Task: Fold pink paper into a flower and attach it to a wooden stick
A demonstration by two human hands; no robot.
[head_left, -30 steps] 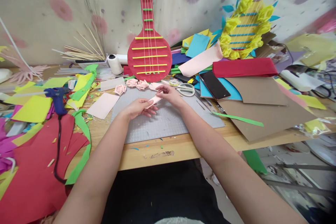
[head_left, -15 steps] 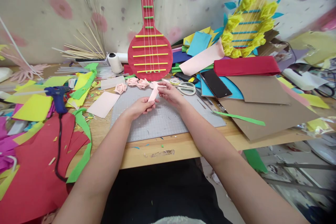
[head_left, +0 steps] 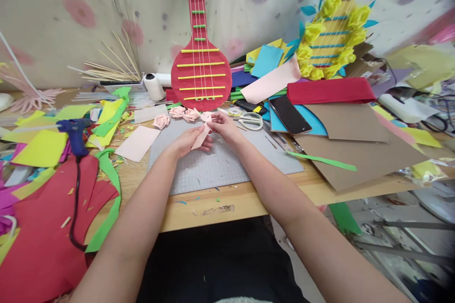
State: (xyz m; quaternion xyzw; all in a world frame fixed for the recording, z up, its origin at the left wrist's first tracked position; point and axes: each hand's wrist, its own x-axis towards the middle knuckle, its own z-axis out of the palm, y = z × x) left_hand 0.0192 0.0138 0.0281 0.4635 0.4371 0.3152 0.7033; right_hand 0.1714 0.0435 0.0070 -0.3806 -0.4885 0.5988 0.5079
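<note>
Between my two hands is a narrow strip of pale pink crepe paper (head_left: 201,138), held above the grey cutting mat (head_left: 227,163). My left hand (head_left: 187,143) is closed on its lower part, with the fingers behind the strip. My right hand (head_left: 223,128) pinches its upper end. Just beyond the hands, several pale pink paper roses (head_left: 161,121) lie in a row along the mat's far edge. A flat pink paper sheet (head_left: 138,143) rests to the left. White-handled scissors (head_left: 250,121) lie right of my right hand.
A red paper lute (head_left: 201,75) leans on the wall behind the mat. At left are a blue glue gun (head_left: 76,133) and red paper (head_left: 46,227). A phone (head_left: 289,114) and brown cardboard (head_left: 359,151) lie at right. The wooden table edge (head_left: 213,213) runs in front.
The strip has tilted, its lower end swinging towards the left, and my left fingers have loosened and straightened somewhat. The whole view has shifted slightly.
</note>
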